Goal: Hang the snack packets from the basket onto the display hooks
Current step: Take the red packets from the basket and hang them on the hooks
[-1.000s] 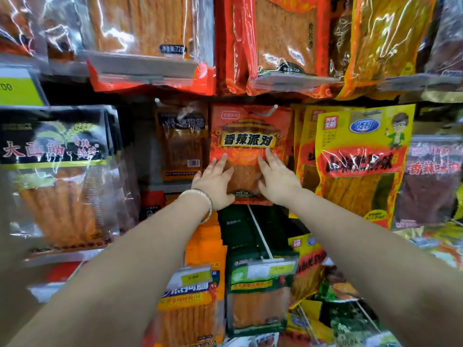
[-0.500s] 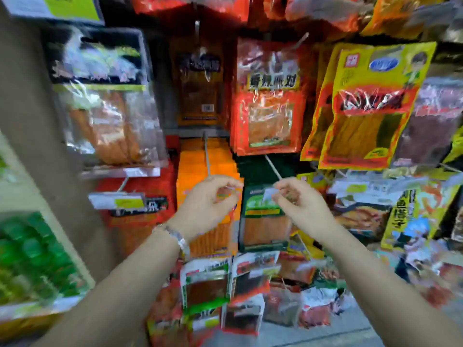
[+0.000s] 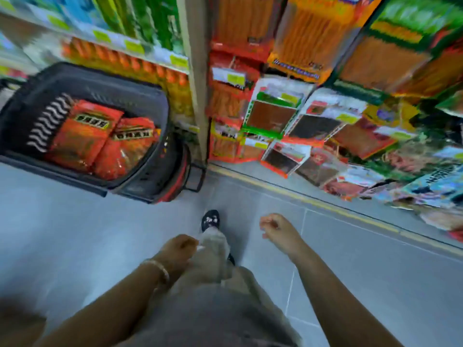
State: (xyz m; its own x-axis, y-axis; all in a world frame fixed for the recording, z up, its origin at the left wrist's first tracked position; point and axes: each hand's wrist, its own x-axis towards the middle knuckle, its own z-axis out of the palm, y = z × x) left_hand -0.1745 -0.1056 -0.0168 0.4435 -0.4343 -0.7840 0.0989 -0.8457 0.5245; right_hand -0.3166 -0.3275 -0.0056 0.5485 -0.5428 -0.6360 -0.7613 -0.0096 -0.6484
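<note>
The head view is blurred by motion. The camera is looking down at a grey tiled floor (image 3: 87, 234), which is giving wide open room ahead of the person and to both sides. A dark basket (image 3: 130, 90) is sitting on the floor at upper left. Its far side is close against a low shelf of goods (image 3: 120, 43), and its right end is near a pale upright post (image 3: 198, 101). Two red snack packets (image 3: 82, 136) are lying inside it, side by side and touching. Right of the post, the display (image 3: 271, 116) is carrying rows of hanging packets that reach almost to the floor, and a yellow line (image 3: 313, 200) is running along its foot. The hooks themselves are too blurred to make out.

The left hand (image 3: 179, 249), with a bracelet (image 3: 156, 267) at the wrist, is hanging beside a beige trouser leg (image 3: 213, 254), fingers loosely curled and holding nothing. The right hand (image 3: 275, 227) is hovering over bare floor, also loosely curled and empty. Both hands are well apart from the basket, which is sitting ahead and to their left. The display is standing ahead and to their right. A dark shoe (image 3: 210, 219) is showing between the hands.
</note>
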